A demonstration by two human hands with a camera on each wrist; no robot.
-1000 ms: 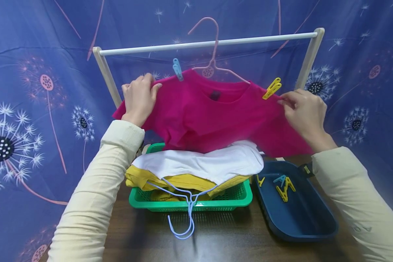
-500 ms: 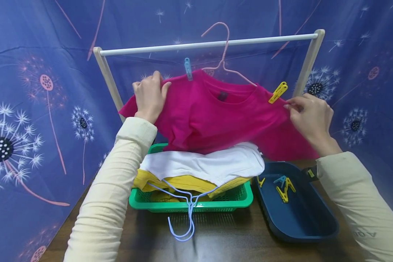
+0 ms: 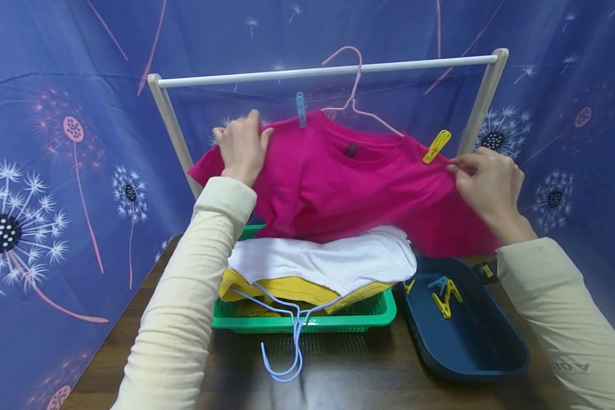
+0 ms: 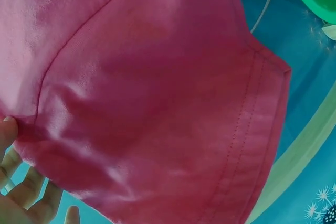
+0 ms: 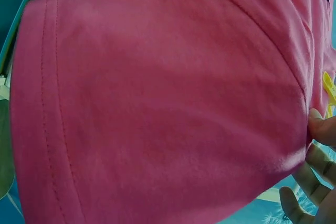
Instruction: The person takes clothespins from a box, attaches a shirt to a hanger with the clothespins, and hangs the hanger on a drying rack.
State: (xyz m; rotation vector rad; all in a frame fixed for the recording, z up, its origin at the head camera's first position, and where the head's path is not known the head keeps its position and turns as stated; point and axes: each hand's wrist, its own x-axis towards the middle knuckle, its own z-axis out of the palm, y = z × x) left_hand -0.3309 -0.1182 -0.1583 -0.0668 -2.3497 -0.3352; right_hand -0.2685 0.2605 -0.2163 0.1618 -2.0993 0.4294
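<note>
Over the last second the pink shirt [image 3: 338, 185] has been shifted a little rightward and lowered in the head view. With it the hook of the pink hanger [image 3: 357, 80] has been brought down, its free tip now seen just above the white rod [image 3: 266, 75] at upper centre. Closer alignment with the rod is judged to have been gained; whether any weight is borne by the rod cannot be told.

The shirt's left shoulder is pinched by the left hand [image 3: 242, 145] at upper left of centre, its thumb laid on the cloth and its fingers spread beneath the edge. By the right hand [image 3: 489, 182], at right of centre, the other shoulder is clamped between thumb and fingers. Both forearms are reached up and inward from the lower corners. The shoulders are gripped by a blue clip [image 3: 300, 108] and a yellow clip [image 3: 437, 146], the right shoulder hung lower. Beneath the shirt, a white garment [image 3: 318, 259] is heaped over the green basket [image 3: 338, 322].
</note>
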